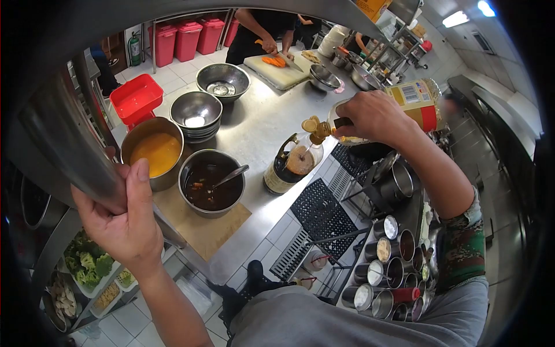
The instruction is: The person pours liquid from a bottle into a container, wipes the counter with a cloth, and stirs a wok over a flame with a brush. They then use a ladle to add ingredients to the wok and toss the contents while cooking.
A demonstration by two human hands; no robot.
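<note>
My right hand (370, 115) is wrapped round a large clear bottle (411, 95) with a yellow and red label. The bottle is tipped on its side, its gold flip cap (311, 124) open. A thin stream runs from its spout into a wide-mouthed clear jug (277, 180) of dark, frothy liquid on the steel counter's edge. My left hand (130, 228) grips a thick metal post (87, 156) at the left. Near that hand stand a pot of orange-yellow liquid (155, 151) and a pot of dark sauce (211, 188) with a spoon in it.
Steel bowls (196, 113) sit on the counter (260, 124). Across it, a person's hands (272, 47) work a knife at carrots on a cutting board (277, 70). Several seasoning pots (384, 272) stand at the lower right. Broccoli (89, 263) lies on a lower shelf at left.
</note>
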